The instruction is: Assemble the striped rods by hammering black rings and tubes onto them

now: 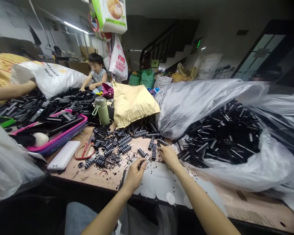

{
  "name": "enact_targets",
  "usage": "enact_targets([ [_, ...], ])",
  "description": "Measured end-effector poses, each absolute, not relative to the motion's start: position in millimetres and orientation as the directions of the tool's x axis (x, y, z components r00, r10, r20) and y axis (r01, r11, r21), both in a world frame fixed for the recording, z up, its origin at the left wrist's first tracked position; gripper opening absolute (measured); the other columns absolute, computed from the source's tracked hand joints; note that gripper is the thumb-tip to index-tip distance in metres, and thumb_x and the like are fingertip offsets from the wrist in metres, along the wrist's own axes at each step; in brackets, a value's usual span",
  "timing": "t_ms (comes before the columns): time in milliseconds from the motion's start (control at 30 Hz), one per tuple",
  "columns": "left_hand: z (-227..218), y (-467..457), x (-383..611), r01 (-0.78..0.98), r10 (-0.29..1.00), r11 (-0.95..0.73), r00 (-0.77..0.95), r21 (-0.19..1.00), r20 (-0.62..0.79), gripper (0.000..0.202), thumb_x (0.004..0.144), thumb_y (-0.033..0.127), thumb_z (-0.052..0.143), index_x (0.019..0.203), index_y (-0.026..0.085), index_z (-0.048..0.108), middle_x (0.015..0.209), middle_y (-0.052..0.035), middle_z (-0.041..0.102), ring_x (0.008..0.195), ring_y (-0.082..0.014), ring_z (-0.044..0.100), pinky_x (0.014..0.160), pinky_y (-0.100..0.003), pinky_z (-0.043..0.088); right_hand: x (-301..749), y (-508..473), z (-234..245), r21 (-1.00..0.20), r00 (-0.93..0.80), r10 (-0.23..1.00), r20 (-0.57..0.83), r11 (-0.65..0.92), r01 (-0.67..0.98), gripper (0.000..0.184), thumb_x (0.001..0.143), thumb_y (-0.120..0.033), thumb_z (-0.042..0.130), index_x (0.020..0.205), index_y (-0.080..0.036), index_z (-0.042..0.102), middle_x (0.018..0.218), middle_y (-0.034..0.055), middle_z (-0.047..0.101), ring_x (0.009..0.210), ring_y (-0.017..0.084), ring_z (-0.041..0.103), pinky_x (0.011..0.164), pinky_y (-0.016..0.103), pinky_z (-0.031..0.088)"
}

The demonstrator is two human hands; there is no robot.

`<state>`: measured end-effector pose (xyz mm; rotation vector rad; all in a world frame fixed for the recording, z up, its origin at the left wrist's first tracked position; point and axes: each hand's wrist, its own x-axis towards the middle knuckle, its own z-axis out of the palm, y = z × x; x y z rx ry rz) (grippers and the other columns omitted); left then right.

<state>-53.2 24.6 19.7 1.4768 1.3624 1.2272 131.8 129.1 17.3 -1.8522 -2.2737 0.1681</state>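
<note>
Near the table's front edge, my left hand [135, 174] has thumb and fingers curled together around something small and dark, mostly hidden. Just beyond its fingertips is a black-and-white ribbed roller [142, 152] with a thin metal pin; I cannot tell if the hand touches it. My right hand [169, 157] reaches down to the tabletop, fingers bent and close together, beside a small black ring [158, 144]. What its fingertips hold, if anything, cannot be made out. Another ribbed roller [154, 152] lies between the hands. A grey sheet [152, 182] sprinkled with tiny dark discs lies under them.
A heap of ribbed rollers [124, 143] lies beyond my left hand, near red-handled scissors [84, 151], a white phone-like case [64, 155] and a green flask [102, 111]. At right, a clear plastic bag [186, 111] spills black parts [222, 137]. Other people sit across the table.
</note>
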Motion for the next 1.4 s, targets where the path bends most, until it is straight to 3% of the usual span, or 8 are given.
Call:
enact_targets([
  [100,21.9,24.8,-53.1,0.278,0.985,-0.161,-0.021,0.947,0.173,0.032,0.082,0.039,0.041,0.098,0.018,0.060,0.082,-0.0049,0.063,0.080,-0.0178,0.058,0.074,-0.030,0.045,126.6,121.6,22.6,-0.302,-0.206,0.968,0.144,0.242,0.922,0.015,0.078,-0.021,0.046,0.083,-0.016,0.060,0.086,0.0069,0.064,0.083,0.019,0.057,0.075,0.028,0.040],
  [167,22.4,25.0,-53.7,0.293,0.984,-0.163,-0.021,0.942,0.177,0.032,0.083,0.039,0.040,0.099,0.019,0.059,0.088,-0.0053,0.064,0.084,-0.0183,0.058,0.078,-0.032,0.045,121.1,111.2,22.9,-0.481,-0.186,0.972,0.146,0.234,0.845,0.015,0.076,-0.027,0.051,0.082,-0.017,0.060,0.081,0.0043,0.064,0.076,0.017,0.059,0.070,0.027,0.044],
  [267,21.7,24.6,-52.5,0.321,0.987,-0.145,-0.017,0.936,0.158,0.033,0.083,0.039,0.041,0.102,0.020,0.059,0.097,-0.0064,0.063,0.091,-0.0199,0.057,0.082,-0.034,0.044,110.8,91.2,19.8,-0.839,-0.138,0.990,0.031,0.101,0.536,0.022,0.064,-0.034,0.064,0.075,-0.016,0.059,0.069,0.0026,0.064,0.067,0.018,0.060,0.064,0.029,0.047],
  [367,19.1,23.2,-47.9,0.356,0.988,-0.144,0.009,0.923,0.151,0.035,0.082,0.039,0.041,0.106,0.020,0.058,0.106,-0.0070,0.061,0.098,-0.0204,0.055,0.088,-0.035,0.042,101.0,72.7,19.1,-0.950,-0.137,0.990,-0.032,0.013,0.313,0.026,0.057,-0.031,0.068,0.076,-0.015,0.060,0.070,0.0032,0.064,0.069,0.019,0.060,0.066,0.031,0.048],
  [600,17.8,18.5,-41.3,0.428,0.982,-0.190,0.066,0.883,0.179,0.034,0.083,0.036,0.039,0.108,0.022,0.058,0.107,-0.0064,0.061,0.099,-0.0209,0.055,0.088,-0.034,0.042,91.2,46.8,33.2,-0.908,-0.145,0.987,0.075,0.128,0.400,0.012,0.064,-0.020,0.057,0.074,-0.017,0.063,0.072,0.0038,0.065,0.072,0.019,0.061,0.069,0.031,0.049],
  [867,23.6,14.9,-37.7,0.434,0.972,-0.234,0.087,0.870,0.218,0.036,0.082,0.035,0.041,0.112,0.023,0.056,0.106,-0.0071,0.062,0.097,-0.0225,0.056,0.086,-0.034,0.043,94.8,40.3,41.7,-0.898,-0.106,0.988,0.109,0.144,0.416,0.013,0.066,-0.019,0.053,0.075,-0.019,0.062,0.075,0.0043,0.066,0.074,0.019,0.062,0.072,0.032,0.050],
  [1033,25.4,13.6,-36.2,0.399,0.967,-0.253,0.112,0.881,0.227,0.033,0.082,0.034,0.042,0.108,0.023,0.059,0.104,-0.0064,0.062,0.095,-0.0216,0.057,0.083,-0.032,0.045,99.5,36.1,36.0,-0.831,-0.178,0.952,0.248,0.304,0.465,0.016,0.070,-0.018,0.049,0.081,-0.019,0.061,0.081,0.0048,0.064,0.075,0.018,0.061,0.069,0.030,0.052],
  [1400,11.3,15.6,-26.1,0.249,0.965,-0.262,0.053,0.932,0.257,0.036,0.083,0.035,0.041,0.115,0.018,0.049,0.107,-0.0094,0.058,0.098,-0.0205,0.054,0.086,-0.035,0.043,109.0,16.5,37.4,-0.648,-0.319,0.845,0.430,0.535,0.543,0.029,0.079,-0.016,0.041,0.101,-0.022,0.060,0.107,0.0059,0.060,0.102,0.019,0.054,0.090,0.037,0.045],
])
